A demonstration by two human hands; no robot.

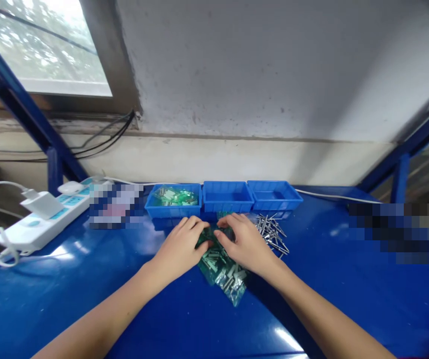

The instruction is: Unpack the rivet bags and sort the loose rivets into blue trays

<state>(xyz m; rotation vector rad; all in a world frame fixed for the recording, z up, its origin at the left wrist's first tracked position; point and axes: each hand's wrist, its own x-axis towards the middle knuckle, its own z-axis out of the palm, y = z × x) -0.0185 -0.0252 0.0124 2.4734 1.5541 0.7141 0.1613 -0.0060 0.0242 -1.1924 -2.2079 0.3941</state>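
Note:
A green see-through plastic bag [210, 267] with small whitish and metal pieces lies on the blue table in front of me. My left hand [184, 244] grips its upper left part, thumb and fingers curled in. From the other side, my right hand [246, 244] holds the bag with bent fingers and partly hides it. Below my right hand lie small clear packets [233, 286] with whitish pieces inside. Just beyond that hand is a loose pile of thin metal rods [272, 232].
Three blue bins stand along the back: the left bin [173, 212] holds green bags, beside the middle bin [227, 204] and right bin [276, 202]. A white power strip [42, 224] with a plugged-in charger [42, 204] lies at the left. Blue frame posts rise on both sides.

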